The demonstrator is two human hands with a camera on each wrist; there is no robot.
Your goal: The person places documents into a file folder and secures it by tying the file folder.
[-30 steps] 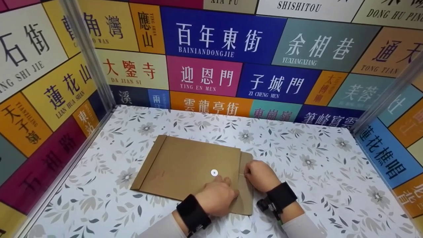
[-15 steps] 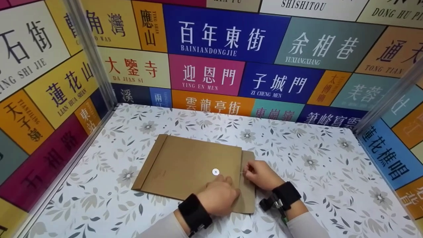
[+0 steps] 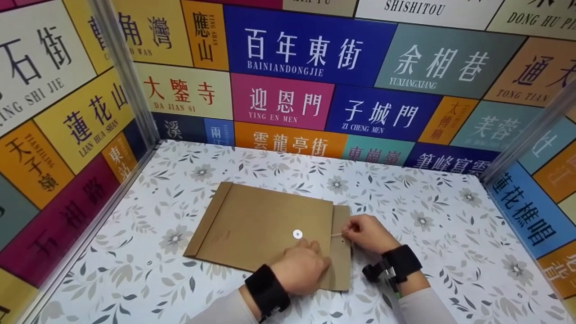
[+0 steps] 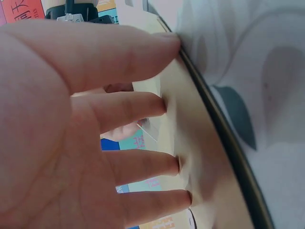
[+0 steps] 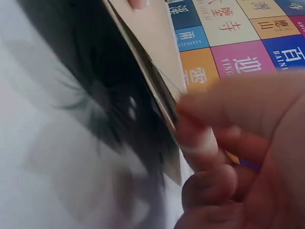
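Observation:
A brown kraft paper file envelope [image 3: 265, 211] lies flat on the table, a white round button [image 3: 297, 234] on its face. At its right end a flap [image 3: 340, 270] sticks out. My left hand [image 3: 299, 270] presses on the envelope near that end; in the left wrist view its fingers [image 4: 138, 164] are fairly straight, tips on the paper, with the thumb at the edge. Thumb and curled fingers of my right hand [image 3: 366, 234] pinch a thin white string [image 3: 336, 234] just beyond the flap. The right wrist view shows the string [image 5: 167, 76] stretched from the envelope to the fingertips.
The table [image 3: 432, 270] has a white cover with a grey leaf and flower print. Walls of coloured place-name panels [image 3: 306, 49] stand behind it and at both sides. A metal corner post [image 3: 128, 76] rises at the back left.
My right hand has drawn away to the right, and more string shows between it and the envelope. The envelope has shifted slightly right, with my left hand still pressing on it.

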